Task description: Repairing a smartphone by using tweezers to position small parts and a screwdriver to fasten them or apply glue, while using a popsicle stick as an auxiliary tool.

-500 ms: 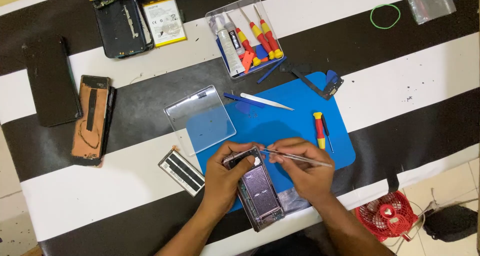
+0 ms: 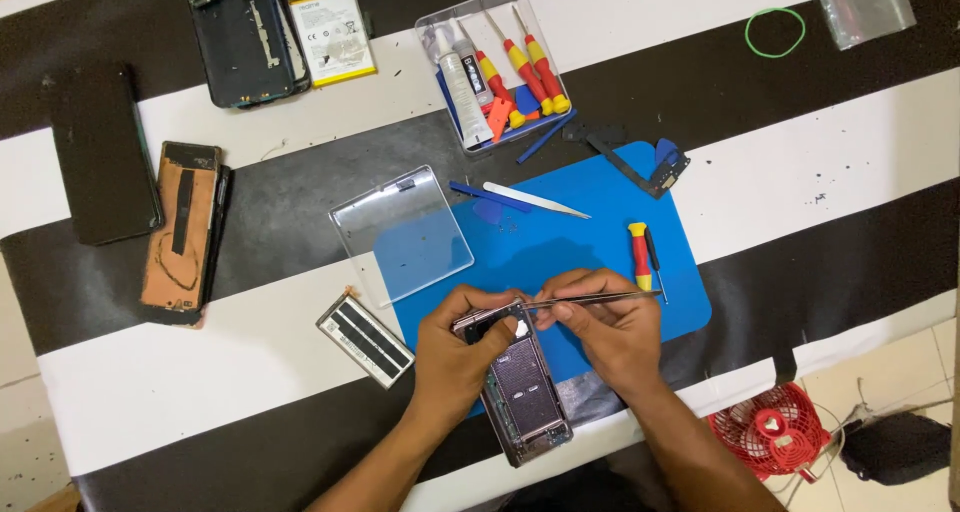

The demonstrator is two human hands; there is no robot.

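**Opened smartphone, tweezer work at upper edge**

Lying back-up at the near edge of the blue repair mat (image 2: 600,232), on the black-and-white striped worktop (image 2: 850,152): opened smartphone (image 2: 522,392), rear cover off, dark inner shield showing.

Left hand (image 2: 455,357) closing around the phone's upper left corner, thumb and fingers pinching the frame, steadying it.

Right hand (image 2: 610,332) gripping metal tweezers (image 2: 600,297), held nearly level, tips meeting the phone's top edge just beside the left thumb. Part between the tips too small to tell.

Handling advice, as judgement: keeping the tweezers flat and shallow; pressing lightly; bracing the right wrist on the mat; holding the frame firmly so the tips are not slipping onto the board.

Lying around:
- red-and-yellow screwdriver (image 2: 640,257), just right of the hands
- clear plastic back cover (image 2: 405,232), overlapping the mat's left edge
- second pair of tweezers (image 2: 535,200) beside a blue pry tool (image 2: 480,194)
- loose battery (image 2: 365,339), left of the left hand
- clear tray (image 2: 495,62) holding screwdrivers and a glue tube
- further dismantled phones at far left
- green rubber band (image 2: 775,32), well apart
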